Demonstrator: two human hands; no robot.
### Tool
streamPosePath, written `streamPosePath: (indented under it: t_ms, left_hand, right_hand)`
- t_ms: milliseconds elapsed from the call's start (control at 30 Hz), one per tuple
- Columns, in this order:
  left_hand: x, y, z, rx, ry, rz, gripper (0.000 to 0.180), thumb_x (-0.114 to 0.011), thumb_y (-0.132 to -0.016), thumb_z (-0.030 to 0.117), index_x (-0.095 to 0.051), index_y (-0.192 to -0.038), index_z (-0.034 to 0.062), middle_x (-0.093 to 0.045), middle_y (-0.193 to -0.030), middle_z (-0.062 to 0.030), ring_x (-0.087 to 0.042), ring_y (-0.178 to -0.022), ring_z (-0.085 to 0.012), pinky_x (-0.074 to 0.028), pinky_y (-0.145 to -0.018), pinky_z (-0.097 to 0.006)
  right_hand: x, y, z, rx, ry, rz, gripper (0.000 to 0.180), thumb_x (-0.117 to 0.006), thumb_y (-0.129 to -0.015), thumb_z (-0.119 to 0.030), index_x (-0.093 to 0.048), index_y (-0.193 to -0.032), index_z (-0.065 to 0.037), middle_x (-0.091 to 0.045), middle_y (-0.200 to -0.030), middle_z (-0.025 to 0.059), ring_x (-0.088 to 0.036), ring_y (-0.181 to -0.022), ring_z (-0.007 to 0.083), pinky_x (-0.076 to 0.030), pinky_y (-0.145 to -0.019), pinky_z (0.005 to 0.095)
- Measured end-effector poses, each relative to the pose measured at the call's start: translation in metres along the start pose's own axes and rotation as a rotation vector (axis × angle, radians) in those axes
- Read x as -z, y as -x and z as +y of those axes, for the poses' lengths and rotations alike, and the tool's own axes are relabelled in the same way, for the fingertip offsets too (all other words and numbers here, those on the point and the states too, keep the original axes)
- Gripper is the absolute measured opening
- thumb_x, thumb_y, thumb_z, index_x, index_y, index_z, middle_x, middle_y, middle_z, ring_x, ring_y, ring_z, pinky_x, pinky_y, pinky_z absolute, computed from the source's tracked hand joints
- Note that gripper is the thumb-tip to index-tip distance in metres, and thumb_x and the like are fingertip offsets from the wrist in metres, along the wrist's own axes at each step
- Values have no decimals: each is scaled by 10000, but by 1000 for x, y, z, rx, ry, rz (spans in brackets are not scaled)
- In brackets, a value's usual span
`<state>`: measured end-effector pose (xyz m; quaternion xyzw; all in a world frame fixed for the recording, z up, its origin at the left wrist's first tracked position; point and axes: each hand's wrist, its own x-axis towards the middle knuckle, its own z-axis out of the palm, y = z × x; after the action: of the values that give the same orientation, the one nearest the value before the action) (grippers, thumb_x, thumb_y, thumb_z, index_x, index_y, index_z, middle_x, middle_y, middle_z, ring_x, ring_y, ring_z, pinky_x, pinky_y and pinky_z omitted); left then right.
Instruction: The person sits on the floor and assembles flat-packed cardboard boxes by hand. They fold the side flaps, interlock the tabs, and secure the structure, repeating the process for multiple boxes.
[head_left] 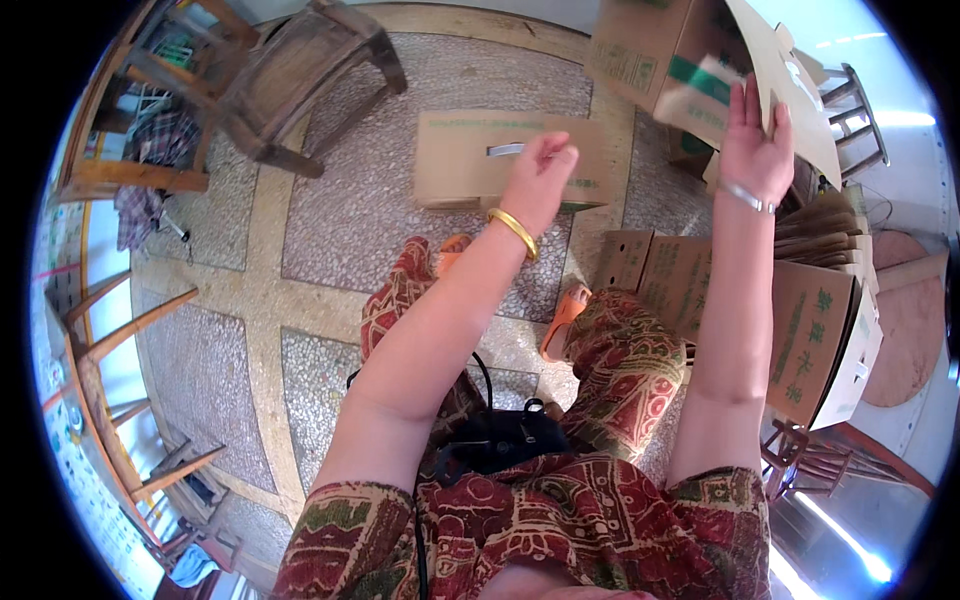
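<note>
My left hand (542,178), with a gold bangle at the wrist, is loosely closed, and nothing shows between its fingers. Below it on the floor stands a closed brown cardboard box (455,170) with a pale handle strip (505,150); whether the hand touches the box is hard to tell. At the upper right my right hand (757,150), wearing a silver bracelet, has its fingers stretched out. It lies in front of a large cardboard box (655,50) with green tape, beside that box's raised flap (790,95). I cannot tell if the palm presses on it.
More cardboard boxes (810,330) stand to my right, with a stack of flattened cardboard (820,235) behind. A wooden chair (310,80) is at the far left, and a wooden frame (110,400) stands at the left. A round wooden board (900,330) leans at the far right.
</note>
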<state>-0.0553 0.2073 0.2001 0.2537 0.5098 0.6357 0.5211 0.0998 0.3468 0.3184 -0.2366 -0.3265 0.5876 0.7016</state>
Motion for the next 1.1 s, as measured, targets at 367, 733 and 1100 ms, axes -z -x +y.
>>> streamPosePath:
  t_ms: [367,733,1100]
  left_hand:
    - [92,17,2,-225,404,604,493,-447,-915,308,-348,-1280,-9,-456,-1219,-110,-429,-1116,-188,-314,-969,-308]
    - [94,8,5,-769,-630,397,758,-651,-730,123,-253,-1374,79,-268,-1391,-212,-272,-1281,-356,-230,-1060,-403]
    - [90,46,12,-229,-1451,235,672,-621,-703,107,-382,-1313,256,-278,-1418,-92,-252,-1299,-319,-295,-1043,-430]
  right_hand:
    - [35,220,32,-581,146,80,378,-527,-867,-145,-419,-1218,-57,-484,-1209,92,-489,-1091,258,-463,-848,477]
    - [34,253,8,-747,268,-70,259,-495,-878,-111,-494,-1068,66,-607,-974,153,-632,-788,265,-534,-687,366]
    - [22,338,12,-924,260,-157,251,-480,-895,-154,-545,-1060,25,-632,-962,123,-638,-795,205,-518,-707,329]
